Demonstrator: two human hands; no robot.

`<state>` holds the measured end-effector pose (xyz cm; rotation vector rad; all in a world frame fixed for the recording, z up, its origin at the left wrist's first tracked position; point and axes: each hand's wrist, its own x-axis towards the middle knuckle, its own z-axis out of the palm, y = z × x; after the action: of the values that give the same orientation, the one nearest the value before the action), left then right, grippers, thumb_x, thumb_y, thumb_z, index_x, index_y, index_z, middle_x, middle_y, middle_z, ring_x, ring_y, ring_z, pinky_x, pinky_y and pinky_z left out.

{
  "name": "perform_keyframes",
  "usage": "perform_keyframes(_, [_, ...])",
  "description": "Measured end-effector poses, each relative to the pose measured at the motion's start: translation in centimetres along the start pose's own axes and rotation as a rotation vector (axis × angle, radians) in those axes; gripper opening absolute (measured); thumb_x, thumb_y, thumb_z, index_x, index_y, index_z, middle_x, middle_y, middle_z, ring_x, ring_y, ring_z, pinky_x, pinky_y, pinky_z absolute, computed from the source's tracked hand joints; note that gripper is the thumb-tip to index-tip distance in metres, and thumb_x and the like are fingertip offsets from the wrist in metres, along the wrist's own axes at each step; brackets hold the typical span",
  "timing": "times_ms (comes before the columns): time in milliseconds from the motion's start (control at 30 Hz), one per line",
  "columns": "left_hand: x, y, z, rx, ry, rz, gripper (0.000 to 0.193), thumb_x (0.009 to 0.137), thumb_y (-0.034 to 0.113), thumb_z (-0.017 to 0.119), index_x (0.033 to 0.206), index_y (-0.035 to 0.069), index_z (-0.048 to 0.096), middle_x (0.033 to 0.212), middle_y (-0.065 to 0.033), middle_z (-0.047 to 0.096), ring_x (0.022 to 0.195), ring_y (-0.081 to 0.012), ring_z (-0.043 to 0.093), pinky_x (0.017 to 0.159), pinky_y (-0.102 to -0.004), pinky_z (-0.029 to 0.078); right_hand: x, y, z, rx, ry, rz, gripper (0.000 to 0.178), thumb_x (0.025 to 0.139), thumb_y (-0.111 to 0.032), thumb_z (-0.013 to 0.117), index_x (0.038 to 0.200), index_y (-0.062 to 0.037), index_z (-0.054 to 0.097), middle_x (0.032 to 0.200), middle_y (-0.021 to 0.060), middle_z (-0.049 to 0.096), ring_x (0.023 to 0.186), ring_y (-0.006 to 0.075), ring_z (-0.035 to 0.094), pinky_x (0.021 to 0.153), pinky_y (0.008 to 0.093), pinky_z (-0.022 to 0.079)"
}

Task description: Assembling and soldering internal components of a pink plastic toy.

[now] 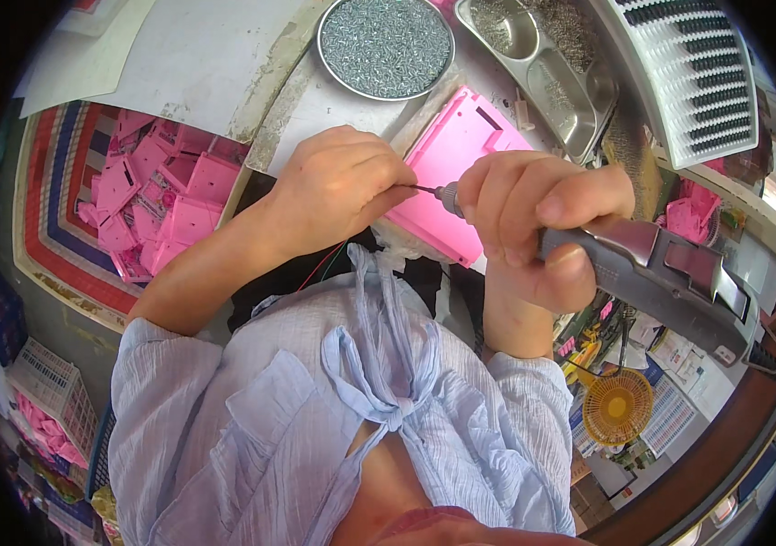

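Observation:
My right hand (534,218) is wrapped round a dark grey electric screwdriver (656,278), which lies nearly level with its bit pointing left. The thin bit ends at the fingertips of my left hand (342,182). Those left fingers are pinched together at the tip, and whatever they hold there is hidden. Beneath and between both hands a pink plastic casing (452,159) rests tilted on the worktop. It has a dark slot near its far corner. Beyond my left hand stands a round metal dish (322,50) filled with small silvery screws.
A metal compartment tray (559,105) with small parts stands at the back right, beside a white tray holding black strips (743,136). To the left, a striped-lined box (31,227) holds many pink parts. A yellow round basket (618,407) sits lower right.

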<state>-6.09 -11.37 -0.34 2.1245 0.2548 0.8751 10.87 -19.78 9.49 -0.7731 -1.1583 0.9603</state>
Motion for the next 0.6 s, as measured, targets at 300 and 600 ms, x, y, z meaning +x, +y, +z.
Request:
perform_keyframes(300, [2.7, -2.7, -0.3, 0.030, -0.377, 0.216, 0.044, 0.080, 0.017, 0.075, 0.123, 0.011, 0.069, 0.134, -0.0050, 0.068, 0.130, -0.0233, 0.059, 0.101, -0.0476, 0.042, -3.3, 1.2, 1.7, -0.024, 0.074, 0.109, 0.028, 0.094, -0.023, 0.074, 0.102, -0.0046, 0.054, 0.067, 0.0054, 0.054, 0.057, 0.0173, 0.052, 0.057, 0.0356, 0.045])
perform_keyframes(600, [1.8, -2.2, 1.1, 0.156, -0.298, 0.191, 0.030, 0.084, 0.017, 0.069, 0.113, 0.013, 0.074, 0.126, 0.0004, 0.072, 0.128, -0.0114, 0.059, 0.100, -0.0439, 0.040, -3.7, 4.3, 2.2, -0.314, -0.101, -0.059, 0.016, 0.085, 0.000, 0.070, 0.087, -0.0024, 0.054, 0.068, 0.0088, 0.059, 0.054, 0.0222, 0.057, 0.058, 0.0384, 0.052])
